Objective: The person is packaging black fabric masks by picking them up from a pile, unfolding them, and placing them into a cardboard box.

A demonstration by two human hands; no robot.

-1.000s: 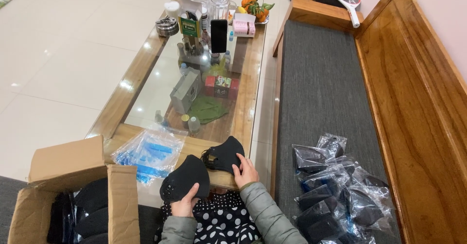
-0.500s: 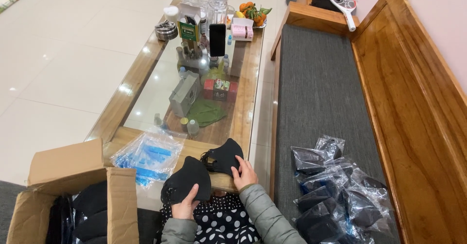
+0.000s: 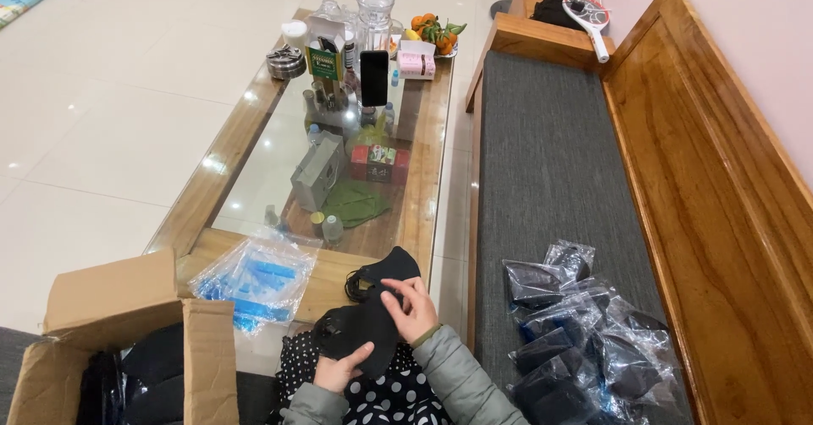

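In the head view my left hand point(image 3: 340, 372) and my right hand point(image 3: 412, 308) both hold a black fabric face mask point(image 3: 360, 328) over my lap, above a black-and-white polka-dot garment point(image 3: 398, 400). The left hand grips it from below, the right pinches its upper edge. A second black mask point(image 3: 385, 270) lies just beyond, at the near end of the table. A pile of clear plastic bags with blue print point(image 3: 252, 281) lies to the left of my hands on the table corner.
An open cardboard box point(image 3: 127, 323) with dark items stands at lower left. Bagged black masks point(image 3: 576, 332) are heaped on the grey bench cushion point(image 3: 550, 162) to my right. The glass-topped wooden table point(image 3: 423, 196) carries jars, a phone, boxes and fruit.
The two masks were held apart side by side; now my hands have come together over my lap on one mask, and the other lies on the table edge.
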